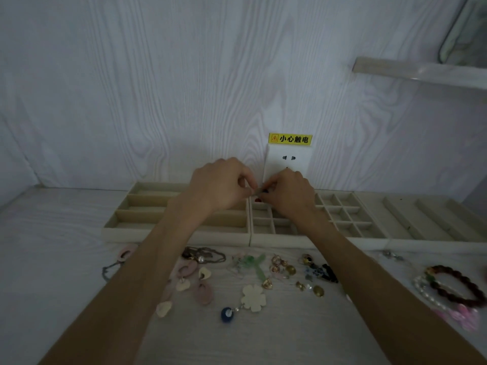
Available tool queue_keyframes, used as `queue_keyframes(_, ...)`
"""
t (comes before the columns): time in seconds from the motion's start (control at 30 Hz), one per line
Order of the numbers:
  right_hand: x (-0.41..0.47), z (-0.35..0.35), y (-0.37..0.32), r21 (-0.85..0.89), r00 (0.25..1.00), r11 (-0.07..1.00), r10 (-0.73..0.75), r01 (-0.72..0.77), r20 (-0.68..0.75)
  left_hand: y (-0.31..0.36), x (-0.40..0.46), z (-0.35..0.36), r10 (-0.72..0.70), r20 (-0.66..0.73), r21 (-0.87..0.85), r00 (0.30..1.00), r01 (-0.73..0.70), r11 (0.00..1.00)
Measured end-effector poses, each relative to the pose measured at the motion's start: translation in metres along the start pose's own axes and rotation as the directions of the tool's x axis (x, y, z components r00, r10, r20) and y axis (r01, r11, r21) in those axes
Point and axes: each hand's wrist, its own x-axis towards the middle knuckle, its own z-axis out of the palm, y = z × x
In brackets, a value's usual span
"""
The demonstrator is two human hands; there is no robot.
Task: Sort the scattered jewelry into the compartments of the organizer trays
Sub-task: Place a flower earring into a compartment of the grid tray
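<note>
Head view: both hands work one small piece over the grid tray.
Left hand (pixel 220 184) and right hand (pixel 287 192) pinch a small piece (pixel 259 192) above the grid tray (pixel 342 214); a slip could drop it into the wrong cell.

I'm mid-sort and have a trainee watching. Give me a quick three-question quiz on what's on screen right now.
1. True or false: both hands are pinching one small item over the grid tray.
2. Which tray does the left hand hover over: A) the long-slot tray, B) the ridged tray?
3. Fill in: the dark red bracelet lies on the ____ side of the table.

Key: 1 true. 2 A. 3 right. The right hand meets the left over the small item.
</note>
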Motion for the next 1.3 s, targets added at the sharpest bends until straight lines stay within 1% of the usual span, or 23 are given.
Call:
queue_keyframes(0.13,-0.013,-0.025,0.005,0.060,0.999,0.998,-0.023,0.020,0.042,0.002,-0.028,-0.009,0.036,0.065,-0.043,0.997,-0.033,0.999)
queue_keyframes(0.2,-0.026,-0.044,0.007,0.110,0.991,0.989,-0.104,0.095,0.086,0.002,-0.046,-0.010,0.065,0.119,-0.096,0.991,-0.054,0.994)
queue_keyframes(0.23,-0.034,-0.053,0.007,0.140,0.975,0.980,-0.160,0.138,0.156,0.003,-0.055,-0.010,0.080,0.160,-0.119,0.984,-0.061,0.991)
queue_keyframes(0.27,-0.046,-0.062,0.007,0.173,0.939,0.968,-0.222,0.181,0.264,0.005,-0.066,-0.010,0.095,0.208,-0.129,0.973,-0.069,0.989)
queue_keyframes(0.3,-0.057,-0.069,0.005,0.212,0.878,0.954,-0.281,0.212,0.387,0.007,-0.075,-0.009,0.105,0.255,-0.126,0.961,-0.074,0.989)
queue_keyframes(0.37,-0.081,-0.077,0.004,0.288,0.724,0.932,-0.355,0.222,0.591,0.013,-0.091,-0.005,0.096,0.326,-0.086,0.940,-0.071,0.994)
queue_keyframes(0.4,-0.092,-0.078,0.003,0.310,0.673,0.924,-0.378,0.226,0.636,0.017,-0.098,-0.002,0.092,0.341,-0.050,0.936,-0.080,0.996)
queue_keyframes(0.43,-0.099,-0.075,0.005,0.318,0.656,0.919,-0.390,0.233,0.646,0.021,-0.103,0.001,0.093,0.340,-0.006,0.936,-0.097,0.995)
queue_keyframes(0.47,-0.107,-0.071,0.006,0.319,0.666,0.915,-0.399,0.247,0.630,0.025,-0.108,0.004,0.093,0.323,0.043,0.942,-0.112,0.993)
queue_keyframes(0.57,-0.120,-0.057,0.015,0.284,0.768,0.903,-0.425,0.322,0.480,0.036,-0.119,0.011,0.071,0.255,0.175,0.964,-0.118,0.977)
queue_keyframes(0.63,-0.129,-0.052,0.018,0.330,0.798,0.898,-0.419,0.292,0.432,0.041,-0.124,0.015,0.045,0.243,0.252,0.969,-0.108,0.962)
queue_keyframes(0.67,-0.133,-0.052,0.018,0.356,0.799,0.894,-0.416,0.272,0.433,0.042,-0.126,0.017,0.018,0.251,0.281,0.968,-0.091,0.955)
queue_keyframes(0.73,-0.141,-0.050,0.015,0.360,0.782,0.885,-0.441,0.296,0.440,0.041,-0.131,0.021,-0.048,0.278,0.296,0.959,-0.037,0.955)
queue_keyframes(0.77,-0.144,-0.049,0.013,0.333,0.774,0.883,-0.456,0.331,0.440,0.039,-0.133,0.021,-0.077,0.294,0.288,0.953,-0.011,0.958)
queue_keyframes(0.83,-0.147,-0.046,0.009,0.196,0.775,0.888,-0.459,0.416,0.435,0.034,-0.137,0.019,-0.103,0.315,0.259,0.943,0.019,0.966)
queue_keyframes(0.9,-0.147,-0.044,0.005,0.054,0.801,0.881,-0.451,0.470,0.393,0.029,-0.139,0.016,-0.069,0.304,0.247,0.950,-0.008,0.969)
queue_keyframes(0.93,-0.147,-0.044,0.003,0.022,0.810,0.876,-0.455,0.481,0.369,0.027,-0.139,0.015,-0.039,0.286,0.255,0.957,-0.037,0.966)
queue_keyframes(1.0,-0.145,-0.044,0.002,0.051,0.814,0.873,-0.471,0.485,0.340,0.024,-0.136,0.015,0.014,0.248,0.250,0.969,-0.078,0.965)
queue_keyframes(1.07,-0.142,-0.046,0.005,0.173,0.822,0.878,-0.479,0.446,0.307,0.020,-0.130,0.016,0.032,0.236,0.169,0.971,-0.074,0.983)
queue_keyframes(1.13,-0.135,-0.050,0.008,0.297,0.861,0.885,-0.437,0.359,0.261,0.017,-0.119,0.017,0.010,0.239,-0.046,0.971,0.001,0.999)
queue_keyframes(1.17,-0.131,-0.052,0.009,0.362,0.885,0.887,-0.389,0.286,0.255,0.019,-0.113,0.017,-0.015,0.237,-0.194,0.971,0.062,0.979)
queue_keyframes(1.23,-0.122,-0.056,0.010,0.484,0.917,0.866,-0.286,0.123,0.279,0.025,-0.097,0.018,-0.087,0.193,-0.480,0.977,0.171,0.860)
queue_keyframes(1.3,-0.109,-0.056,0.010,0.529,0.936,0.848,-0.211,0.033,0.280,0.031,-0.078,0.019,-0.201,0.141,-0.650,0.969,0.244,0.720)
